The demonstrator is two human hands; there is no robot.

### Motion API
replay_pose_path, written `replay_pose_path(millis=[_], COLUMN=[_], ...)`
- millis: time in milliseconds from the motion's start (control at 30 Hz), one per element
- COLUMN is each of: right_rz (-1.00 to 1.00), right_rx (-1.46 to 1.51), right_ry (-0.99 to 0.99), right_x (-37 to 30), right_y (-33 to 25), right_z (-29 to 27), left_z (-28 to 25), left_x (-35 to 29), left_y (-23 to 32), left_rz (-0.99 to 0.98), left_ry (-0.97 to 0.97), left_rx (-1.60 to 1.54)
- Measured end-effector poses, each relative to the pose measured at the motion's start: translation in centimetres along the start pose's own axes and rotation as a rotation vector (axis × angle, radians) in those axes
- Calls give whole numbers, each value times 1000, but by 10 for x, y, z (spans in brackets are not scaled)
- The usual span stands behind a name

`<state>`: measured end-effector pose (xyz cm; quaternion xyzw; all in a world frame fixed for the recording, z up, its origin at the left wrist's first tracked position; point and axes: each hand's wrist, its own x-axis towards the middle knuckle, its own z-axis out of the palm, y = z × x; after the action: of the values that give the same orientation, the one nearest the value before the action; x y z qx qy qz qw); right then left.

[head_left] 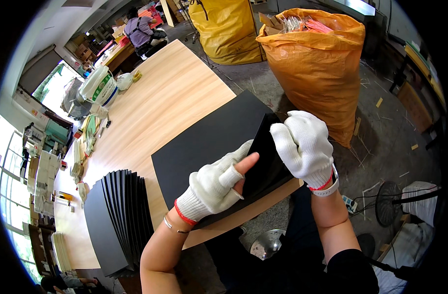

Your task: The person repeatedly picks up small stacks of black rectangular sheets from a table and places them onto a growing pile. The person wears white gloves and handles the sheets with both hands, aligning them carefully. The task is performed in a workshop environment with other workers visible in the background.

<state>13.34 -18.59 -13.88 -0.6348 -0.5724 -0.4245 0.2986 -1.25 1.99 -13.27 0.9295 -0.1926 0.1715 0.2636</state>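
A black sheet (264, 161) stands partly raised along the right side of a flat pile of black sheets (204, 137) on the table. My left hand (211, 183), in a white knit glove with the thumb bare, holds this sheet between thumb and fingers; the fingertips pass behind its edge. At the sheet's right side my right hand (305, 147), also gloved, is closed with curled fingers on the edge. What lies inside that grip is mostly hidden. Left of the pile, a fanned stack of black sheets (118, 215) rests on the table.
The wood-grain table (170, 83) carries a white bucket (99, 85) and gloves (90, 132) along its left side. Beyond its right edge stand an orange sack (317, 73) full of scraps and a yellow sack (229, 32). A person (143, 32) sits at the far end.
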Motion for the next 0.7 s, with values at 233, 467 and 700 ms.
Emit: replay_pose_path(millis=[233,467,700], right_rz=[40,80,63], right_rx=[-9,-52,-50], right_ry=[76,113,98], right_x=[-6,-7,-8], right_y=[3,3,4], right_z=[8,15,13], left_z=[3,0,-4], left_x=[1,-1,2], left_y=[-13,-15,-12], left_rz=[-70,-148,-174], left_ry=[-50,-60,-83], left_rx=[-2,-81,-125])
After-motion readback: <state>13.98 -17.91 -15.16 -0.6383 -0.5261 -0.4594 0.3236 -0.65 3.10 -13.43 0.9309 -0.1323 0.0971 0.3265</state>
